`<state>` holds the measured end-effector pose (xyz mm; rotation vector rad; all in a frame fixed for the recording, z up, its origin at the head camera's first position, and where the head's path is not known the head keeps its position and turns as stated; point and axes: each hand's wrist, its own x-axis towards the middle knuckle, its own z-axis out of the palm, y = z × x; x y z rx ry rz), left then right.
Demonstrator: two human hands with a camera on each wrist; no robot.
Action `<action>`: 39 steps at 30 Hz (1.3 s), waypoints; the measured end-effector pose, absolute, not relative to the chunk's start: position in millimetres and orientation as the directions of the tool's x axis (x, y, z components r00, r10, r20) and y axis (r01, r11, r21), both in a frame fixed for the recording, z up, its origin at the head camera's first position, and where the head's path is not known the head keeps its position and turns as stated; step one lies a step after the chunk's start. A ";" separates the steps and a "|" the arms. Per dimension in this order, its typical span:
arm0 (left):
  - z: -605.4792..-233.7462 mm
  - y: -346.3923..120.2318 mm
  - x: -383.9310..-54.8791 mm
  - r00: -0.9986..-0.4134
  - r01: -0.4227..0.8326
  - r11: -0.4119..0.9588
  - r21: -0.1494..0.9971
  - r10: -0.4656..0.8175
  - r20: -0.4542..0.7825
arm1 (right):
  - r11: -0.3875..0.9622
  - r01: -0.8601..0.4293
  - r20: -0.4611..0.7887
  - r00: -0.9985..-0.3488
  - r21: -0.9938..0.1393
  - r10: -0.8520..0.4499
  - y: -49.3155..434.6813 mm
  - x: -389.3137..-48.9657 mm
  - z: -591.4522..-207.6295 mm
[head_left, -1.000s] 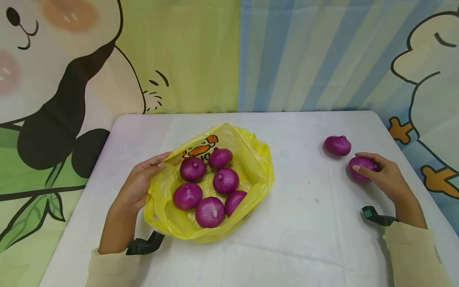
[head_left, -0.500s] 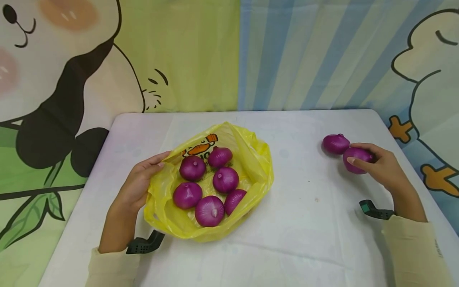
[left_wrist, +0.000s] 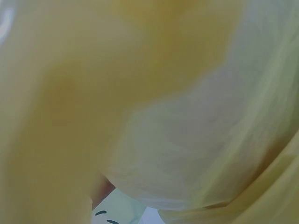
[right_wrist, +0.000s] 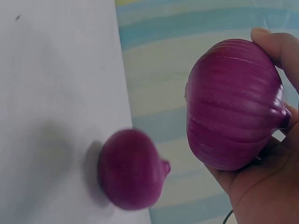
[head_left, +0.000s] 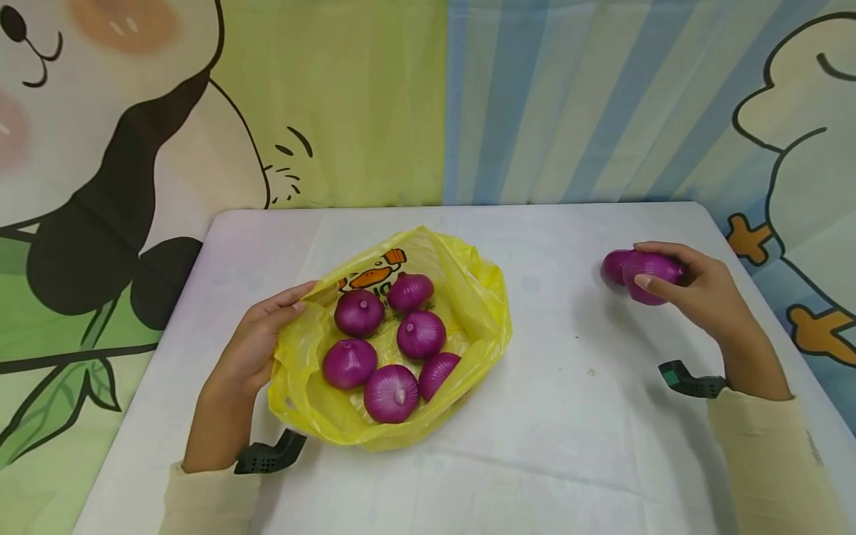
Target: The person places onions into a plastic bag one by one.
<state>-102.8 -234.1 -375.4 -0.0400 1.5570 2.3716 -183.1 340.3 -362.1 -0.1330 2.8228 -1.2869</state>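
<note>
My left hand [head_left: 257,345] grips the left rim of an open yellow plastic bag [head_left: 478,297]. Several purple onions lie inside the bag, among them a front onion [head_left: 391,394] and a back onion [head_left: 411,292]. Over on the right, my right hand [head_left: 709,297] holds another purple onion [head_left: 650,276] between thumb and fingers, raised above the table. In the right wrist view, the held onion [right_wrist: 236,105] is apart from a second onion [right_wrist: 131,170] resting on the table. From the head that resting onion [head_left: 613,266] is partly hidden. Blurred yellow plastic fills most of the left wrist view.
A white cloth covers the table [head_left: 535,431]. Behind it hangs a printed backdrop [head_left: 374,104] with cartoon animals and stripes. Each wrist wears a dark device, such as the right wrist device [head_left: 692,380].
My right hand has lifted its onion off the table and carried it left and away from me, in front of the other onion. The left hand and bag stay put.
</note>
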 end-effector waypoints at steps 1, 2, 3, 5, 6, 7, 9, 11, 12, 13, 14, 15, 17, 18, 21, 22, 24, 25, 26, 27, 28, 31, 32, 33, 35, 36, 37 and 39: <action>-375.5 -234.3 -102.8 -0.953 -0.267 -0.365 0.892 0.235 -0.189 | 0.647 -0.076 0.009 -0.994 -0.759 -0.106 337.2 -184.2 -360.1; -375.4 -234.4 -102.8 -0.953 -0.268 -0.364 0.892 0.234 -0.191 | 0.642 -0.090 0.015 -0.993 -0.761 -0.121 334.4 -185.4 -358.2; -375.3 -234.5 -102.8 -0.953 -0.269 -0.365 0.891 0.235 -0.192 | 0.637 -0.107 0.025 -0.990 -0.763 -0.137 331.8 -186.9 -356.2; -374.8 -234.6 -102.5 -0.954 -0.268 -0.365 0.891 0.230 -0.192 | 0.627 -0.139 0.038 -0.984 -0.766 -0.172 327.5 -190.5 -352.3; -374.7 -234.8 -102.5 -0.955 -0.267 -0.367 0.891 0.227 -0.192 | 0.620 -0.154 0.044 -0.981 -0.769 -0.188 325.6 -192.3 -350.5; -374.6 -235.0 -102.6 -0.955 -0.265 -0.368 0.891 0.227 -0.191 | 0.613 -0.166 0.049 -0.978 -0.773 -0.203 323.9 -194.1 -348.8; -374.2 -235.1 -102.5 -0.956 -0.264 -0.371 0.890 0.223 -0.190 | 0.593 -0.181 0.056 -0.973 -0.785 -0.223 320.3 -197.5 -346.0; -373.2 -235.1 -102.3 -0.957 -0.261 -0.375 0.890 0.220 -0.188 | 0.574 -0.193 0.063 -0.969 -0.796 -0.239 316.3 -199.5 -342.1; -372.9 -234.9 -102.3 -0.957 -0.259 -0.375 0.890 0.222 -0.185 | 0.570 -0.192 0.062 -0.969 -0.799 -0.240 314.7 -200.4 -340.4; -372.3 -234.7 -102.2 -0.957 -0.258 -0.374 0.891 0.223 -0.184 | 0.566 -0.193 0.062 -0.968 -0.801 -0.242 313.1 -201.1 -338.7; -372.0 -234.4 -102.2 -0.957 -0.257 -0.375 0.890 0.224 -0.182 | 0.565 -0.192 0.060 -0.968 -0.803 -0.243 311.0 -201.5 -336.7; -371.9 -234.3 -102.2 -0.957 -0.257 -0.376 0.890 0.227 -0.180 | 0.562 -0.191 0.058 -0.968 -0.805 -0.245 308.9 -202.1 -334.9; -371.7 -234.2 -102.1 -0.957 -0.254 -0.374 0.892 0.232 -0.175 | 0.560 -0.187 0.053 -0.967 -0.807 -0.248 304.6 -202.9 -331.2; -371.6 -234.2 -102.0 -0.957 -0.253 -0.372 0.893 0.233 -0.174 | 0.560 -0.188 0.051 -0.967 -0.807 -0.251 302.0 -203.3 -329.2; -371.0 -234.4 -100.8 -0.957 -0.252 -0.372 0.893 0.233 -0.173 | 0.543 -0.204 0.057 -0.960 -0.815 -0.276 292.1 -203.9 -321.8; -370.7 -234.6 -100.2 -0.958 -0.251 -0.369 0.895 0.229 -0.175 | 0.539 -0.212 0.061 -0.957 -0.815 -0.284 288.0 -204.0 -318.8; -370.2 -235.0 -99.1 -0.959 -0.249 -0.364 0.898 0.221 -0.177 | 0.519 -0.243 0.080 -0.945 -0.820 -0.317 279.2 -204.3 -312.3; -370.0 -235.2 -98.6 -0.960 -0.248 -0.364 0.898 0.218 -0.177 | 0.507 -0.260 0.090 -0.938 -0.822 -0.335 274.7 -204.7 -309.2; -369.9 -235.4 -98.3 -0.960 -0.247 -0.363 0.898 0.218 -0.176 | 0.497 -0.280 0.103 -0.929 -0.821 -0.354 270.3 -205.2 -306.2; -369.8 -235.6 -98.2 -0.960 -0.246 -0.361 0.900 0.219 -0.175 | 0.485 -0.300 0.115 -0.920 -0.822 -0.374 266.1 -205.6 -303.2; -369.6 -235.7 -98.2 -0.960 -0.245 -0.358 0.901 0.220 -0.173 | 0.471 -0.317 0.125 -0.911 -0.823 -0.394 262.1 -205.8 -300.2; -369.1 -235.8 -98.6 -0.959 -0.242 -0.353 0.904 0.227 -0.169 | 0.436 -0.352 0.142 -0.885 -0.828 -0.444 251.6 -206.6 -292.8; -369.0 -235.9 -98.8 -0.959 -0.242 -0.351 0.905 0.228 -0.168 | 0.424 -0.357 0.144 -0.877 -0.832 -0.458 248.1 -207.1 -290.7; -369.0 -235.9 -98.9 -0.959 -0.242 -0.351 0.905 0.227 -0.168 | 0.410 -0.360 0.144 -0.871 -0.838 -0.471 244.6 -207.5 -288.8; -369.1 -235.7 -99.1 -0.960 -0.242 -0.349 0.905 0.221 -0.172 | 0.364 -0.370 0.151 -0.849 -0.855 -0.506 237.4 -208.5 -285.6; -369.1 -235.4 -99.1 -0.960 -0.244 -0.350 0.904 0.220 -0.174 | 0.332 -0.374 0.159 -0.835 -0.866 -0.527 233.8 -209.0 -284.1; -369.3 -235.3 -99.2 -0.960 -0.246 -0.351 0.904 0.220 -0.176 | 0.294 -0.385 0.174 -0.815 -0.875 -0.552 230.1 -209.7 -282.7; -370.1 -235.2 -98.9 -0.959 -0.250 -0.352 0.902 0.221 -0.180 | 0.216 -0.398 0.201 -0.775 -0.892 -0.599 222.4 -210.6 -279.8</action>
